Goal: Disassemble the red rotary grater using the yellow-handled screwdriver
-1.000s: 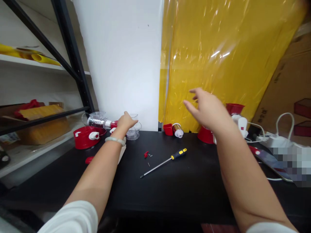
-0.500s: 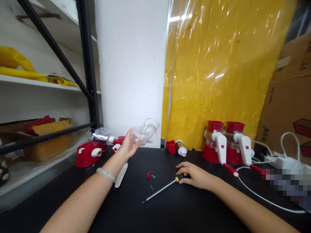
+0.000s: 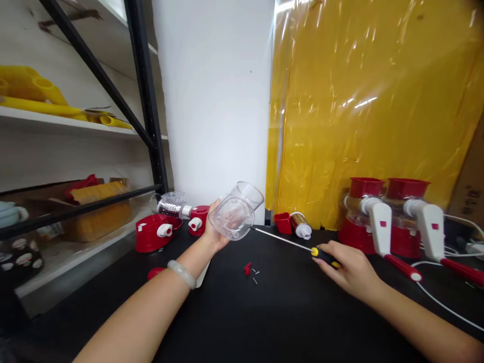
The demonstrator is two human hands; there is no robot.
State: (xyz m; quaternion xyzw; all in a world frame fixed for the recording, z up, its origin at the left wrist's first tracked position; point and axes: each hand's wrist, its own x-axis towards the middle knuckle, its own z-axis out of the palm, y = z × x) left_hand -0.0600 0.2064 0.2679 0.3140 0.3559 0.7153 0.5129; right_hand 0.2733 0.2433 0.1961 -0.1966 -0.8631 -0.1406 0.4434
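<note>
My left hand (image 3: 215, 233) grips a clear plastic grater housing (image 3: 235, 212) and holds it tilted above the black table. In my right hand (image 3: 346, 264) is a screwdriver (image 3: 283, 238), held by its black and yellow handle. The screwdriver's tip reaches the housing's lower right edge; whether it touches cannot be made out. Below them on the table lie a small red part (image 3: 247, 268) and several tiny screws (image 3: 255, 277). A white flat piece (image 3: 203, 275) is partly hidden under my left forearm.
Red grater bases (image 3: 153, 233) and a clear housing with a metal drum (image 3: 170, 202) stand at left. A red hopper (image 3: 283, 222) and grating drum (image 3: 300, 225) lie at the back. Two assembled rotary graters (image 3: 363, 217) stand right, with white cables. Black-framed shelving (image 3: 145, 96) borders the left.
My right hand has lifted the screwdriver off the table and brought its tip up to the clear housing. My left hand has turned the housing, and the view has shifted slightly.
</note>
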